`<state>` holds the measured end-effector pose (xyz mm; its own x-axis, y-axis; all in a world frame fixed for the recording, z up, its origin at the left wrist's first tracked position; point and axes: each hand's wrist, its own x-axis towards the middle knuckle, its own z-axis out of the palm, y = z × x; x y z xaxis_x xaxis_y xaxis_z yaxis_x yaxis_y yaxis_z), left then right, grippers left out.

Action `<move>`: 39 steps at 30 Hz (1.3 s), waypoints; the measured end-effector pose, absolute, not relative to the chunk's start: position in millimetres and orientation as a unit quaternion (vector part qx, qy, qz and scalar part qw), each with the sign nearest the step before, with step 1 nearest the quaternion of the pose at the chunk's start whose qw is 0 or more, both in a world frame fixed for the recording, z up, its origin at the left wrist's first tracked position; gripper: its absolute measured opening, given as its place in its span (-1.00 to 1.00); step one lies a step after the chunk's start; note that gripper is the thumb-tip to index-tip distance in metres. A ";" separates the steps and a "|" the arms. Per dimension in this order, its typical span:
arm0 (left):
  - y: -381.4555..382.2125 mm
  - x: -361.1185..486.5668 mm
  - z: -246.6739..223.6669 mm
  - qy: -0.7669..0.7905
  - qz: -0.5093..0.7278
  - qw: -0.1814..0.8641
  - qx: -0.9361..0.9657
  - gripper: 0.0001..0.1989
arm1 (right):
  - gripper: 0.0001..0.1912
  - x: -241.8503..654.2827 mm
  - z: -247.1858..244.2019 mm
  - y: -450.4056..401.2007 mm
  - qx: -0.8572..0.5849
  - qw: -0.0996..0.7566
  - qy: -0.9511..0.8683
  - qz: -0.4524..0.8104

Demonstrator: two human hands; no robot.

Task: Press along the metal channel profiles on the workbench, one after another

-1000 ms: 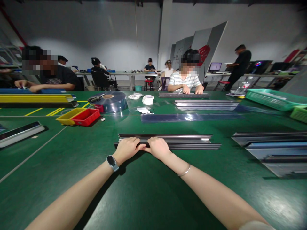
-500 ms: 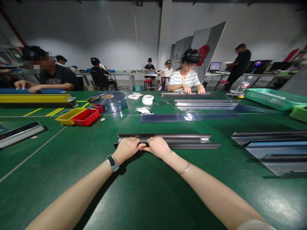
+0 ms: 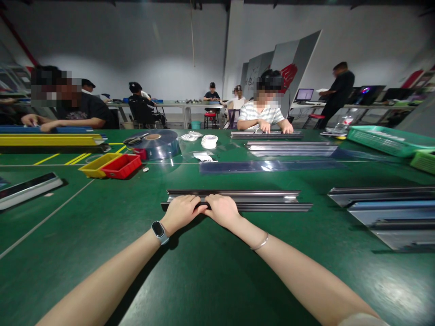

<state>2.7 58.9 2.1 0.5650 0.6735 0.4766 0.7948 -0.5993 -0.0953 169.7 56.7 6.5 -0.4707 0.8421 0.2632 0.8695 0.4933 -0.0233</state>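
A dark metal profile (image 3: 272,199), shaped like a long channel with raised edges, lies crosswise on the green table in front of me. My left hand (image 3: 181,211) is closed over its near edge, close to the left end, with the fingers reaching into the channel. Just beside it, my right hand (image 3: 222,209) grips the same near edge, fingers bent over it. The two thumbs meet or overlap at the front of the edge. My fingertips are partly hidden inside the channel, so anything small beneath them does not show.
More profiles (image 3: 390,222) lie at the right. A clear plastic strip (image 3: 238,167) lies beyond my piece. Yellow (image 3: 97,166) and red (image 3: 122,166) bins, a film roll (image 3: 163,145) and a green basket (image 3: 384,140) stand around. A co-worker (image 3: 261,115) works across the table.
My right hand has slid slightly left along the edge, closer to my left hand. The profile stays in place. The co-worker's piece opposite has shifted slightly right.
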 end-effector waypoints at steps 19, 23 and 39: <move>61.2 3.7 0.8 -0.428 -0.200 0.142 -0.870 -0.67 | -0.75 170.0 10.5 56.2 -0.462 0.110 -0.878 -0.054; 63.3 5.1 0.6 -0.445 -0.187 0.155 -0.862 -0.62 | -0.75 169.0 9.5 55.6 -0.476 0.114 -0.870 -0.056; 60.2 5.5 2.1 -0.426 -0.212 0.137 -0.869 -0.67 | -0.79 169.0 9.1 55.9 -0.471 0.134 -0.871 -0.043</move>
